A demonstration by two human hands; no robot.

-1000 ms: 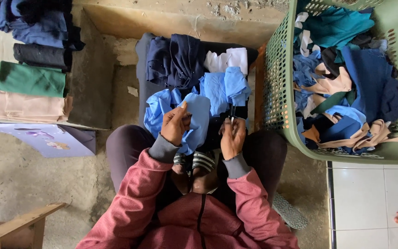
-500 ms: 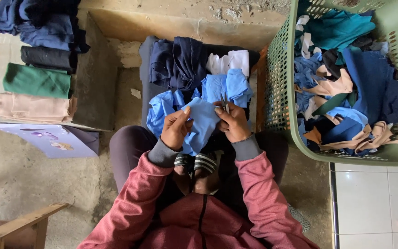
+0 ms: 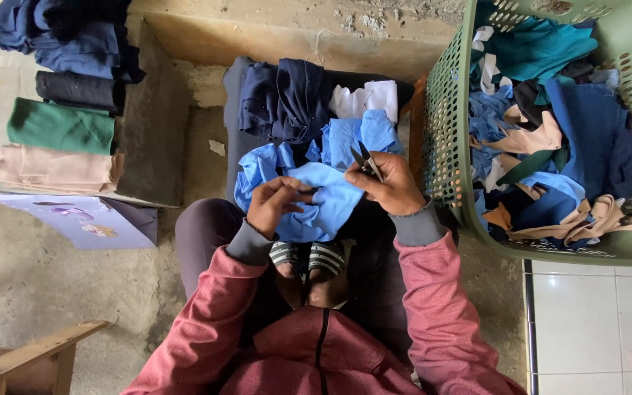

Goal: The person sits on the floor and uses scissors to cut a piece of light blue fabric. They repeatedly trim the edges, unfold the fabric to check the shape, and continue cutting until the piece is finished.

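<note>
Light-blue cloth (image 3: 323, 197) lies bunched over the seated person's lap, in front of a heap of dark navy and white garments (image 3: 309, 99). Left hand (image 3: 276, 205) pinches a fold of it between fingers and thumb. Right hand (image 3: 389, 183) grips small thread snips (image 3: 367, 161), blades pointing up, just above the cloth's edge. Beside the right arm stands a green laundry basket (image 3: 444, 110) crammed with mixed clothes; folded piles (image 3: 60, 124) sit well apart on the left.

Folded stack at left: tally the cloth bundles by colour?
Dark blue folded cloth bundle: 1
Black folded cloth bundle: 1
Green folded cloth bundle: 1
Beige folded cloth bundle: 1
Total: 4
</note>
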